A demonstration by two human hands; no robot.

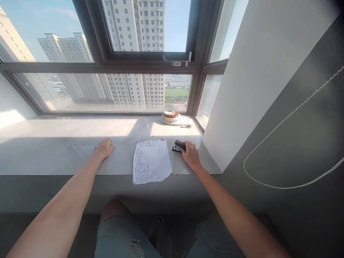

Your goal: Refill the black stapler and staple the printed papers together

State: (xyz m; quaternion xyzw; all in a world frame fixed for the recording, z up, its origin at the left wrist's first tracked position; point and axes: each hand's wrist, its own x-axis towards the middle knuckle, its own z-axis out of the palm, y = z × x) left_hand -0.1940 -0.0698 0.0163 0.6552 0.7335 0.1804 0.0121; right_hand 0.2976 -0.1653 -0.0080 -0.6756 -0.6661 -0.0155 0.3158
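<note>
On the window sill, my right hand (191, 156) is closed around the back part of a black stapler (179, 144), whose two arms stand apart at the front and point left. A creased white sheet of paper (153, 161) covered in rows of dark marks lies between my hands, its near edge hanging over the sill's front edge. Left of that sheet, my left hand (104, 148) rests low on the sill, fingers partly spread. A small greyish spot shows by its fingertips, too small to make out. Beside this hand lies a faint pale sheet (84, 151).
A stack of round plate-like pieces (171, 117) stands at the back right of the sill (48, 157), by the window frame (134, 68). Small dark bits lie beside it. A white bead chain (268, 185) hangs at the right. My knees are below the sill.
</note>
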